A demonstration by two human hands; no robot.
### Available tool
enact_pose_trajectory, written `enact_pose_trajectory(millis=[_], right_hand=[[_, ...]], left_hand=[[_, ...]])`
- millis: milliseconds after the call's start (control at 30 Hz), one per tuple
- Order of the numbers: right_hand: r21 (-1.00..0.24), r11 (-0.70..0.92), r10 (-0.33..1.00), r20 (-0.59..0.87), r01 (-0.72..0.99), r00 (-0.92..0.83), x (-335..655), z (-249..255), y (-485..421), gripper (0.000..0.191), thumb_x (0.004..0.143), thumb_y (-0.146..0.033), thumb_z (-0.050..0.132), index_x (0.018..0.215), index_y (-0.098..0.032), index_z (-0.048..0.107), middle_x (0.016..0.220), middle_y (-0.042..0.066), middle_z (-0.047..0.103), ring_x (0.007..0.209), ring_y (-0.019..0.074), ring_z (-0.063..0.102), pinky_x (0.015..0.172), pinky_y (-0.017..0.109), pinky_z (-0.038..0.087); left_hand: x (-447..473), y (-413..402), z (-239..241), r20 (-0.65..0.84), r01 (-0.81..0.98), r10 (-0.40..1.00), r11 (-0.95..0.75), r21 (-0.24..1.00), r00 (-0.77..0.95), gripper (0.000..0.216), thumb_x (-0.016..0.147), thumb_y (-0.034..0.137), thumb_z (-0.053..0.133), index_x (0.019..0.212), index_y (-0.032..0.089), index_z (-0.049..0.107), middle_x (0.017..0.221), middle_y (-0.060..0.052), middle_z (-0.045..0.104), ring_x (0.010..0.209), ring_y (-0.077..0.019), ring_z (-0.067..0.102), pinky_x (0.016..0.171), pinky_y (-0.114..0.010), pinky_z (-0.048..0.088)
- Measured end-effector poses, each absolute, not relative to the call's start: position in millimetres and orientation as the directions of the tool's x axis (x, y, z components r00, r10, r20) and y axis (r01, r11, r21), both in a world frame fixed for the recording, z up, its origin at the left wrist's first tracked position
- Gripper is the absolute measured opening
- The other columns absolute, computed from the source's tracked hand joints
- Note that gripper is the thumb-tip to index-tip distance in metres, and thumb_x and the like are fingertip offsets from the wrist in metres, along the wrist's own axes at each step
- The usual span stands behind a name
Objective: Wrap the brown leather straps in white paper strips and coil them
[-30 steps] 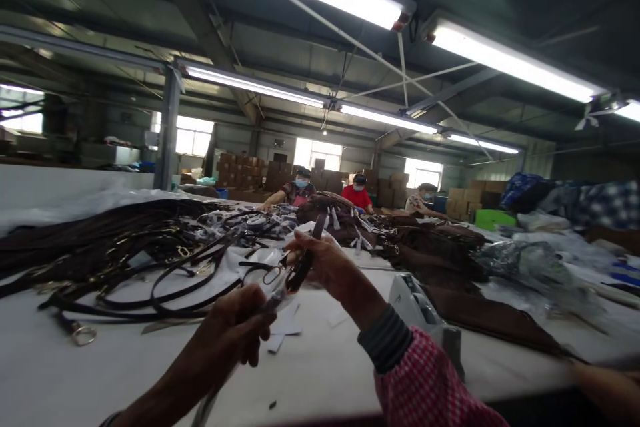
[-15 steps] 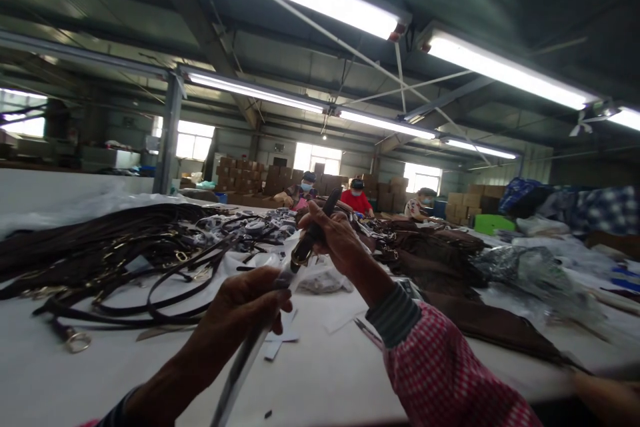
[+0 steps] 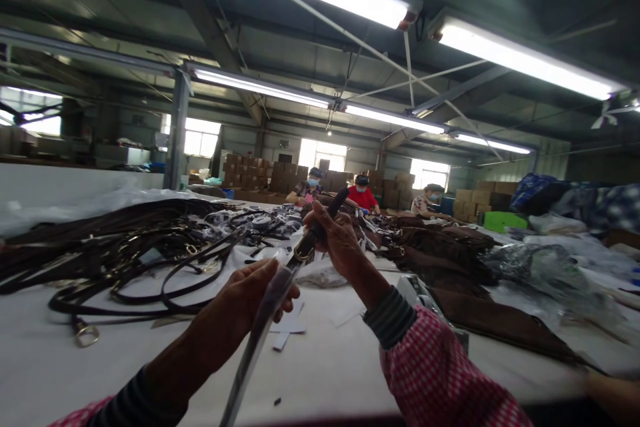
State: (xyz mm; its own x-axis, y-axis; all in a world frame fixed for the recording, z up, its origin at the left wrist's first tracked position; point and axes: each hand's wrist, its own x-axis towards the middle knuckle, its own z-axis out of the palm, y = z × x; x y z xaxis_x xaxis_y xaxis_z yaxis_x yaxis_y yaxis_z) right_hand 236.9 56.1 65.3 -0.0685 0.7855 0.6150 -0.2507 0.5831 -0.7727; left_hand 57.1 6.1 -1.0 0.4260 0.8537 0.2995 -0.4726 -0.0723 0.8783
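Above a white table (image 3: pixel 330 363), clamps a plastic-sleeved strap (image 3: pixel 255 340) in left hand (image 3: pixel 245 300) at the buckle's (image 3: pixel 303 253) eight o'clock and right hand (image 3: pixel 342 240) at two; holds it straighter than a second ago, aligning the buckle. Leaves room toward six, between piled straps (image 3: pixel 150 221) at nine and brown pieces (image 3: pixel 465 303) at three.

You wear the one camera on your head, so it looks from above the near edge of the white table (image 3: pixel 345 360). It faces forward across that table, aimed level enough to take in the lamps (image 3: pixel 530 60) above it. Close to the lens, over the table's near side, you see your left hand (image 3: pixel 255 297) and right hand (image 3: pixel 337 237). Well away, beyond the table's far side, stand the stacked boxes (image 3: pixel 245 172).
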Motion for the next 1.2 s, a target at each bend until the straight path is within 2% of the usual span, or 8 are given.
enact_pose_trajectory(millis=[133,300,400,500,600,700,933,1200], right_hand=[[-0.773,0.596,0.781,0.621,-0.216,-0.067,235.1,60.8,56.1,0.050,0.079,-0.063,0.078,0.067,-0.014,0.071,0.049,-0.004,0.049,0.039,0.0056,0.034,0.037,0.022,0.022],[-0.795,0.572,0.807,0.589,-0.200,-0.033,240.3,56.5,55.6,0.054,0.076,-0.066,0.079,0.069,-0.013,0.072,0.052,0.000,0.058,0.037,0.0059,0.039,0.035,0.021,0.024],[-0.804,0.554,0.812,0.579,-0.215,-0.075,242.0,51.6,55.7,0.057,0.077,-0.068,0.077,0.071,-0.012,0.071,0.053,0.002,0.062,0.035,0.0069,0.043,0.033,0.021,0.026],[-0.800,0.553,0.806,0.584,-0.231,-0.092,241.0,46.7,56.4,0.057,0.080,-0.068,0.076,0.072,-0.012,0.071,0.053,0.003,0.064,0.034,0.0077,0.045,0.032,0.021,0.028],[-0.796,0.553,0.806,0.586,-0.246,-0.083,239.4,45.2,56.9,0.056,0.080,-0.068,0.076,0.071,-0.012,0.070,0.053,0.003,0.064,0.034,0.0079,0.046,0.032,0.021,0.029],[-0.796,0.554,0.807,0.586,-0.246,-0.078,238.6,46.7,56.3,0.056,0.080,-0.068,0.076,0.071,-0.013,0.070,0.053,0.002,0.064,0.034,0.0075,0.046,0.032,0.021,0.030],[-0.801,0.552,0.809,0.582,-0.231,-0.084,236.3,49.4,54.1,0.057,0.080,-0.069,0.074,0.071,-0.013,0.070,0.054,0.003,0.065,0.034,0.0078,0.046,0.032,0.021,0.030],[-0.781,0.575,0.793,0.606,-0.244,-0.070,234.2,54.3,52.7,0.057,0.082,-0.068,0.073,0.073,-0.012,0.072,0.055,0.003,0.065,0.037,0.0079,0.048,0.035,0.020,0.029]], left_hand=[[59.2,8.7,0.9,0.274,-0.387,0.872,-0.108,0.916,0.406,0.034,0.082,0.048,0.083,0.079,0.016,0.070,0.069,-0.004,0.071,0.057,-0.0134,0.059,0.058,-0.024,0.047],[53.7,4.3,4.8,0.310,-0.140,0.867,-0.277,0.951,0.390,0.027,0.081,0.044,0.080,0.084,0.018,0.076,0.086,-0.007,0.076,0.080,-0.0193,0.065,0.070,-0.026,0.045],[51.6,8.4,3.3,0.378,-0.042,0.870,-0.385,0.922,0.318,0.031,0.078,0.042,0.081,0.100,0.020,0.078,0.089,-0.005,0.077,0.082,-0.0210,0.066,0.072,-0.028,0.045],[50.0,12.8,4.4,0.503,0.080,0.835,-0.530,0.844,0.222,0.033,0.081,0.041,0.079,0.108,0.023,0.076,0.091,-0.006,0.077,0.084,-0.0239,0.068,0.074,-0.030,0.049],[46.5,13.6,10.7,0.647,0.267,0.723,-0.691,0.672,0.243,0.017,0.085,0.038,0.075,0.094,0.024,0.080,0.087,-0.006,0.078,0.077,-0.0237,0.069,0.068,-0.029,0.048],[43.1,14.1,18.4,0.668,0.366,0.672,-0.738,0.567,0.320,0.014,0.086,0.037,0.075,0.089,0.025,0.081,0.083,-0.004,0.078,0.064,-0.0203,0.065,0.061,-0.028,0.046],[44.2,15.3,27.6,0.700,0.442,0.575,-0.806,0.394,0.424,0.012,0.091,0.026,0.066,0.081,0.024,0.075,0.076,-0.001,0.076,0.067,-0.0202,0.068,0.064,-0.027,0.044],[41.8,8.2,30.9,0.636,0.336,0.652,-0.758,0.559,0.413,0.025,0.095,0.044,0.064,0.086,0.023,0.074,0.082,-0.004,0.075,0.074,-0.0222,0.066,0.067,-0.029,0.046]])
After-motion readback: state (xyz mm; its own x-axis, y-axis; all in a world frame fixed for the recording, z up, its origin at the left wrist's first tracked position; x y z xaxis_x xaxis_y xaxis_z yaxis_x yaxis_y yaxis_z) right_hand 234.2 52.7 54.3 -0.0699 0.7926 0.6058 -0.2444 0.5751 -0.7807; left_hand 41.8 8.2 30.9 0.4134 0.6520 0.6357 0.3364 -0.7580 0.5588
